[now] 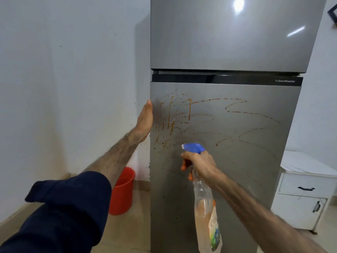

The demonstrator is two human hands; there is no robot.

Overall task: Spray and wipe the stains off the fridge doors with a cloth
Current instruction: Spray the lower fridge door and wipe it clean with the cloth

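Observation:
A tall grey two-door fridge fills the middle of the view. Its lower door [246, 161] carries brown-orange stains [182, 117], smeared in arcs and drips across its upper half. The upper door [228, 37] looks clean and shiny. My right hand [198, 165] grips a clear spray bottle [206, 212] with a blue nozzle [193, 147] pointed left, close in front of the lower door. My left hand [145, 121] lies flat with fingers straight against the lower door's left edge. No cloth is in view.
A red bucket [122, 192] stands on the floor left of the fridge, against the white wall [63, 88]. A white cabinet [302, 194] with a drawer and a door stands to the right of the fridge.

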